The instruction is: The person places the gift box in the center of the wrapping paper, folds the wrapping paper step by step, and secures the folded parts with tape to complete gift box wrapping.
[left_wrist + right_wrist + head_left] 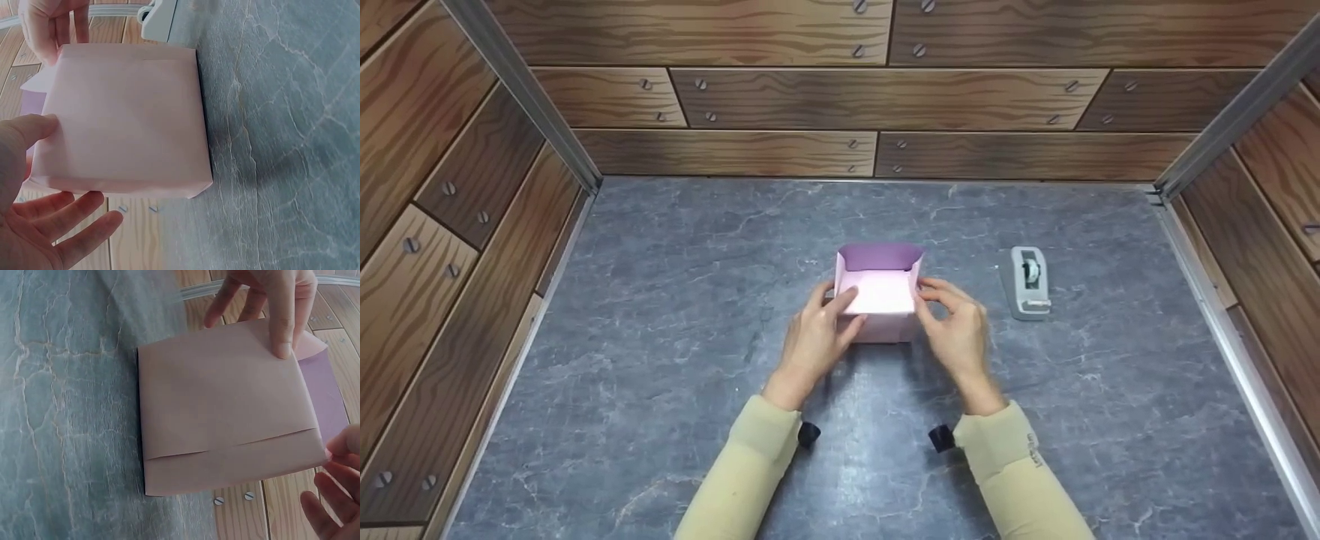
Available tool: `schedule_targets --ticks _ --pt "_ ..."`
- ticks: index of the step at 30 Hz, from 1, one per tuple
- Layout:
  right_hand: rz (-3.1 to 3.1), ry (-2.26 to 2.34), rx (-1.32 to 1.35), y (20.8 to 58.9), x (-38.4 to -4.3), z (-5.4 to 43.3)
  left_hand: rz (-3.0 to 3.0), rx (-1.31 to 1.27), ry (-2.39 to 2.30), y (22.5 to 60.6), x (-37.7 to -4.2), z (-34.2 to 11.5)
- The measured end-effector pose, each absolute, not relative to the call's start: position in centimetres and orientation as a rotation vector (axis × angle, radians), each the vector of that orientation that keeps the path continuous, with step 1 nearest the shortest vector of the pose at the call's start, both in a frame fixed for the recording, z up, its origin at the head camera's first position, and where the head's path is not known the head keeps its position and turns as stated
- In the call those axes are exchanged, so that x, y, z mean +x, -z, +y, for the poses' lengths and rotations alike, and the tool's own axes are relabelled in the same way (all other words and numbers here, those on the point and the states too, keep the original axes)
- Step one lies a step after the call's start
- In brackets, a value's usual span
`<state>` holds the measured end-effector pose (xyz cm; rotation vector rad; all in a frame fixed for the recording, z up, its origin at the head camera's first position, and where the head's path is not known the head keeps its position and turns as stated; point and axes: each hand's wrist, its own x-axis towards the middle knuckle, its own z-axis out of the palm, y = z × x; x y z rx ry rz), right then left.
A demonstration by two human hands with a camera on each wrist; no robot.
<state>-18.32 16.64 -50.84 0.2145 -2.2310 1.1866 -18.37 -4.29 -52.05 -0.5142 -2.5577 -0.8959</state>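
A small pink paper box (pixel 880 300) with a purple inner flap at its back stands on the grey marbled tabletop (pixel 660 315). My left hand (pixel 836 301) holds its left front corner: the thumb lies on the near wall and the fingers on the left side. My right hand (pixel 931 300) holds the right front corner the same way. In the left wrist view the box (pixel 124 118) fills the frame, my thumb (pixel 31 135) touching it. The right wrist view shows the box (pixel 225 405) with a folded seam and my right fingertips (pixel 337 450) at its rim.
A grey tape dispenser (pixel 1027 283) stands to the right of the box, a short way from my right hand. Wood-patterned walls with metal corner rails (pixel 521 90) close in the table at the left, back and right.
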Motion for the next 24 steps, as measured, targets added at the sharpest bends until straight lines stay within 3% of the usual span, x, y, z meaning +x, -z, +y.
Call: schedule_targets --ticks 24 --pt "-2.359 -0.916 0.555 52.0 -18.3 16.4 -2.571 -0.509 0.912 52.0 -18.4 -4.2"
